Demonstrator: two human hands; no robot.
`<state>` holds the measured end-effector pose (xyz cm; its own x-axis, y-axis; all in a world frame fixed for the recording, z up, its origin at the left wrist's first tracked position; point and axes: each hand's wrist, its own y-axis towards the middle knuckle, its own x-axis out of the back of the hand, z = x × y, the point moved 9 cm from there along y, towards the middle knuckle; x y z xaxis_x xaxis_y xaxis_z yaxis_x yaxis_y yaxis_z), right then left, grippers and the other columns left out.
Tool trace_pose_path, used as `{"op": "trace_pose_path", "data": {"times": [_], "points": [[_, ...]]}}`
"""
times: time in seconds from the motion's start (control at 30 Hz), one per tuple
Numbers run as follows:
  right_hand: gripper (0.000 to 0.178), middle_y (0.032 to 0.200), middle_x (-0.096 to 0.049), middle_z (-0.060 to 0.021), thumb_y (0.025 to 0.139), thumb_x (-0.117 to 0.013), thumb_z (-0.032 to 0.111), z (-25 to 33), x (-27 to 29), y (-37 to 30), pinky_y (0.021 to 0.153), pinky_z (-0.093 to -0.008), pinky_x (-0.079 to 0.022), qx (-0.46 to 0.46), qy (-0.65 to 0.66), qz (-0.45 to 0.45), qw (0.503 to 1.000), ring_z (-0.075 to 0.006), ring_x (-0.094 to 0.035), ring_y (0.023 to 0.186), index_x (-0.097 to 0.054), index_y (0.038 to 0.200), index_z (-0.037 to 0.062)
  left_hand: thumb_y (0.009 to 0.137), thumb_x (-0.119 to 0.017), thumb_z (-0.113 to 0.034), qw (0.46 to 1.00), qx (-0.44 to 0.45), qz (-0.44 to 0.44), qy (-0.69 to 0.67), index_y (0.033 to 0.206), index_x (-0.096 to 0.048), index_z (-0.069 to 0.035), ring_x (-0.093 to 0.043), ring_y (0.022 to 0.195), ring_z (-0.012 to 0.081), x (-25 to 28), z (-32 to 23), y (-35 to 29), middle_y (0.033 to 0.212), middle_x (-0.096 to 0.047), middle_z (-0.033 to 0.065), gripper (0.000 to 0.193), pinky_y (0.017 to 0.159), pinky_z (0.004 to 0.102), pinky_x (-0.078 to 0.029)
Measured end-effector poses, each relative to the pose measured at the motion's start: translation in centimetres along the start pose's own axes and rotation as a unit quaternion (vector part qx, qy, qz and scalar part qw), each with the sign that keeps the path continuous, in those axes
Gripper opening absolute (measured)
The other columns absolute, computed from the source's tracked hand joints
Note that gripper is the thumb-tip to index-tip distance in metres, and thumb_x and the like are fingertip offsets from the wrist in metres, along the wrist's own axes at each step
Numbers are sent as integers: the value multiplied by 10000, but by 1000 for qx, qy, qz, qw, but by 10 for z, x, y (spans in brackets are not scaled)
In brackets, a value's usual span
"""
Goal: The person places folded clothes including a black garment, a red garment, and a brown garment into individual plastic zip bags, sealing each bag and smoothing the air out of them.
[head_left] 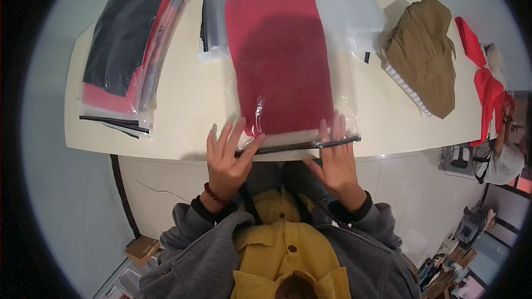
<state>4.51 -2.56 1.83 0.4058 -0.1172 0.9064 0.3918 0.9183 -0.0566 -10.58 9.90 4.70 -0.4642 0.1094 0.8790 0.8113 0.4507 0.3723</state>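
Head view, item 1: red folded cloth (280,66), 1 piece, lying inside a clear bag (344,94) at the middle of the cream table (183,94), directly ahead of the person. Black strip (288,148), 1, running along the bag's near side, close to the table edge and slightly tilted up toward the right.

Item 2: left hand (228,158), not clenched, fingers extending over the bag's near left corner, thumb reaching toward the strip. Whether it is pinching any film, the view is not showing clearly.

Item 3: right hand (337,158), released and spread, fingers lying across the strip's right part, thumb pointing out to the left.

Item 4: bagged stack (119,44), dark and red cloth under clear film, sitting at the table's left; several black strips showing at its near end.

Item 5: flat clear bags (354,8), lying behind the red cloth and partly under its bag.

Item 6: brown garment (424,55), 1, resting unbagged at the right.

Status, as judged: the stack is looking finished; the red cloth is sitting fully within its bag, while the closure is remaining unconfirmed. The brown garment is seemingly awaiting handling.
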Motion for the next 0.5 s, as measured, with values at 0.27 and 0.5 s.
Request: {"op": "trace_pose_path", "data": {"times": [0.27,0.5], "points": [[423,1268,-498,-231,766,-689,109,-17,26,-44,926,-400,-444,25,89,-58,994,-339,-513,1141,-559,1146,-25,698,-651,-10,997,-3,44,-67,1101,-687,-146,-534,1108,307,11,-2,-25,1123,-594,111,427,988,554,-352],[272,855,-558,-33,872,-580,-2,-84,53,-53,604,-209,-451,-218,324,-259,884,-89,-529,723,-555,1142,-19,667,-730,-138,998,48,1,-32,1200,-628,-101,-512,1127,357,7,17,-13,1275,-510,190,544,967,537,-382]]}}
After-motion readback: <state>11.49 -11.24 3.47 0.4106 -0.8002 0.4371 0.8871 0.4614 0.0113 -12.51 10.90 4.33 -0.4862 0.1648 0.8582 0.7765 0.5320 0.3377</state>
